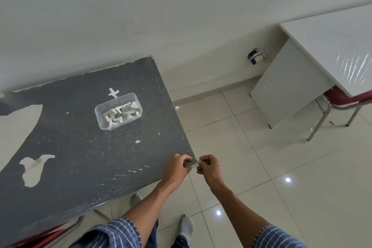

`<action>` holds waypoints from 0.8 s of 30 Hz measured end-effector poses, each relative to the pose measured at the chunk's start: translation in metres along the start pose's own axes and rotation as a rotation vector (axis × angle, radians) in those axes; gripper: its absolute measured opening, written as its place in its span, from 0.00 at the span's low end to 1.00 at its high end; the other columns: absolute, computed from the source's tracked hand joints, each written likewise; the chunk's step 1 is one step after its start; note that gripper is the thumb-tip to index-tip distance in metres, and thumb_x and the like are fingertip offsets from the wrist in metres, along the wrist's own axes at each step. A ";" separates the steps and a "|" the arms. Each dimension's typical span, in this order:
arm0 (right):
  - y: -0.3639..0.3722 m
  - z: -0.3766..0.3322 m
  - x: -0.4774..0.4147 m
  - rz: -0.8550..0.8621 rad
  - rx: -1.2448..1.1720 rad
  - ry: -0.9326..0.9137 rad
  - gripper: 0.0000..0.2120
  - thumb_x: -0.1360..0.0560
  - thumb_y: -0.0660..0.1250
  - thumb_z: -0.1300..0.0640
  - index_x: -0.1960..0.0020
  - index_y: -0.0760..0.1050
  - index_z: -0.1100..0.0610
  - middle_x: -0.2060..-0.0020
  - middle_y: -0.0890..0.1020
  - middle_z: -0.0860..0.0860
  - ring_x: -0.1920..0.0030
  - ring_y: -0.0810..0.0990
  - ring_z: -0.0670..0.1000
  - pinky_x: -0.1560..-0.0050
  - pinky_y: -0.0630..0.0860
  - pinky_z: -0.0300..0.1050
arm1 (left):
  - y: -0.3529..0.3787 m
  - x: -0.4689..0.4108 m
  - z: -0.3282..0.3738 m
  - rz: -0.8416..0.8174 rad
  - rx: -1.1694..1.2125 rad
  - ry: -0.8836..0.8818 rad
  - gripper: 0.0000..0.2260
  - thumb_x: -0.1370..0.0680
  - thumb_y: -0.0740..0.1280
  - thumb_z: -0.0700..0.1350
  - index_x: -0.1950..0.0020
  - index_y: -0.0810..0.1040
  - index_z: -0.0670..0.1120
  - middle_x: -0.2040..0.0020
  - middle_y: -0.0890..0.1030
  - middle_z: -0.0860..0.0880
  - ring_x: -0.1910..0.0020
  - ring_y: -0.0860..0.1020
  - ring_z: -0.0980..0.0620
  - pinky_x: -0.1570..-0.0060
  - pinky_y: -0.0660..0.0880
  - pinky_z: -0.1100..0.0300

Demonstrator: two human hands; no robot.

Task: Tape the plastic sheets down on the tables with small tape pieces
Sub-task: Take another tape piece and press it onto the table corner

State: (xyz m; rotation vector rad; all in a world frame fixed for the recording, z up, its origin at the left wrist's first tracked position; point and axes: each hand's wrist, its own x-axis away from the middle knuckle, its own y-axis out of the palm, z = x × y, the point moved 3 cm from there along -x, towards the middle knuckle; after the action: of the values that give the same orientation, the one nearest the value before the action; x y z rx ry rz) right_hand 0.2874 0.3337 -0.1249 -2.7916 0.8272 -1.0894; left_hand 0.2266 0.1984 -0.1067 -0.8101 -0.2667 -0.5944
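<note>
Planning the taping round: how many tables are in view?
2: the dark table at left and the white table at upper right; others may be out of frame.

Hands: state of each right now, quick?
Left hand: closed, fingers and thumb pinching the table corner.
Right hand: closed, pinching a small tape piece just off that corner.

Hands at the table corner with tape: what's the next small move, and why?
Probably fold the tape down over the table corner and press it flat. The left hand pinches one end at the corner, the right hand pinches the other just past the edge, so it looks stretched, not yet stuck down.
</note>
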 end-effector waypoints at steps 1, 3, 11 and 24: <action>0.001 0.000 -0.001 0.005 0.007 -0.003 0.03 0.22 0.63 0.67 0.51 0.75 0.63 0.60 0.80 0.57 0.64 0.80 0.52 0.63 0.80 0.42 | 0.001 -0.001 0.000 0.007 -0.002 -0.001 0.12 0.25 0.72 0.42 0.42 0.82 0.49 0.49 0.76 0.49 0.53 0.78 0.53 0.52 0.72 0.65; 0.002 0.002 -0.002 0.021 0.016 -0.004 0.03 0.22 0.63 0.66 0.51 0.75 0.62 0.60 0.81 0.57 0.65 0.80 0.52 0.63 0.80 0.42 | 0.003 -0.004 -0.001 0.014 -0.005 0.004 0.11 0.25 0.73 0.42 0.43 0.82 0.48 0.50 0.76 0.50 0.54 0.77 0.54 0.53 0.71 0.66; 0.004 0.003 -0.003 0.040 0.065 -0.009 0.04 0.24 0.63 0.65 0.53 0.76 0.60 0.61 0.82 0.56 0.66 0.81 0.51 0.58 0.81 0.54 | 0.007 -0.006 0.003 0.072 -0.052 0.016 0.06 0.29 0.76 0.44 0.53 0.83 0.49 0.59 0.77 0.53 0.63 0.76 0.57 0.64 0.67 0.70; 0.011 0.002 0.002 0.084 0.073 -0.033 0.04 0.24 0.66 0.65 0.57 0.78 0.60 0.62 0.83 0.56 0.68 0.78 0.49 0.65 0.79 0.44 | 0.005 -0.005 -0.002 0.111 -0.106 0.056 0.05 0.27 0.72 0.45 0.62 0.78 0.51 0.61 0.77 0.54 0.66 0.76 0.57 0.66 0.73 0.60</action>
State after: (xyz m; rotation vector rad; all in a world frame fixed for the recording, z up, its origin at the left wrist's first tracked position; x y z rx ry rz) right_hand 0.2845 0.3229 -0.1272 -2.6817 0.8737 -1.0363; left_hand 0.2258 0.2018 -0.1135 -0.9028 -0.1391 -0.5287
